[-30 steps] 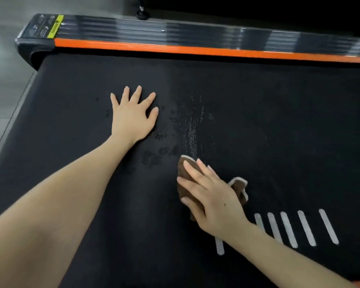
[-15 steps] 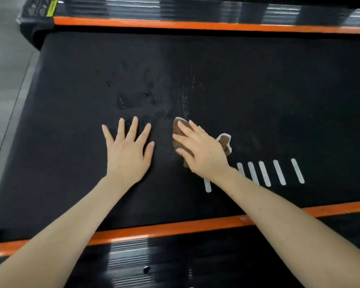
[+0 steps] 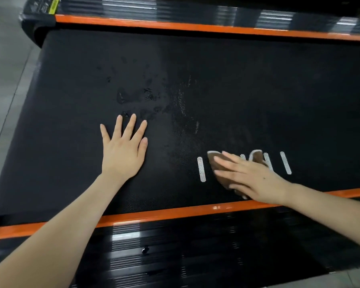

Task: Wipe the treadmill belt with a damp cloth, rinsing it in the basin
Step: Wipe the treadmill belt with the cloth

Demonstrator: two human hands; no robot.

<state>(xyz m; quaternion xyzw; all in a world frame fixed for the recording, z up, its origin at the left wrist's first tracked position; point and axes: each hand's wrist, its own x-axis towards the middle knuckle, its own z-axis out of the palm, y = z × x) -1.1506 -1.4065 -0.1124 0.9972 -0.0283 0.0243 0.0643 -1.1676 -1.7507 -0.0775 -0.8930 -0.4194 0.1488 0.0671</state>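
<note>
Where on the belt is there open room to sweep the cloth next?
Widest free patch: the right half of the belt, between the far orange rail and the white stripes. Another lies left of the left hand. Tight: the right hand presses the cloth on the stripes beside the near orange rail.

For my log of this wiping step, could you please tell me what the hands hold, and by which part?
Nothing is gripped. The right hand presses flat on the middle of the brown cloth; the left hand lies flat on the belt.
</note>
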